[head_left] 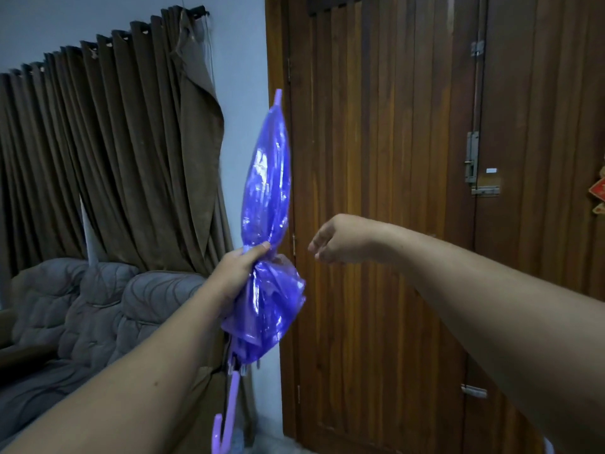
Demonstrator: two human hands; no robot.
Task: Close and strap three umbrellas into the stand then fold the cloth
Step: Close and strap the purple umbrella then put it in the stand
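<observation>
Umbrella: I have the purple umbrella [266, 191] collapsed and upright, tip up, hooked handle [226, 421] hanging low near the floor, in front of the strip of wall between curtain and door.
Left hand: my left hand [237, 273] grips the canopy at its waist, fingers and thumb curled round the gathered plastic; the folds below the grip puff out loose.
Right hand: my right hand [334, 239] hangs just beside the umbrella, apart from it, fingers loosely curled and holding nothing.
Strap: I cannot make out a strap or whether it is fastened; the slack lower folds suggest to me it is not yet wrapped tight.
Done so far: I judge this umbrella closed; strapping looks like the step in hand.
Left to do: putting it in the stand, any other umbrellas, folding the cloth. Neither stand, other umbrellas nor cloth is in view, so I cannot tell which umbrella of the three this is.
Surroundings: brown curtain [114, 142] and grey padded sofa [98, 306] on the left, wooden door [393, 158] with metal latches on the right.
In the way: nothing lies between my right hand and the canopy; the door stands close behind.
</observation>
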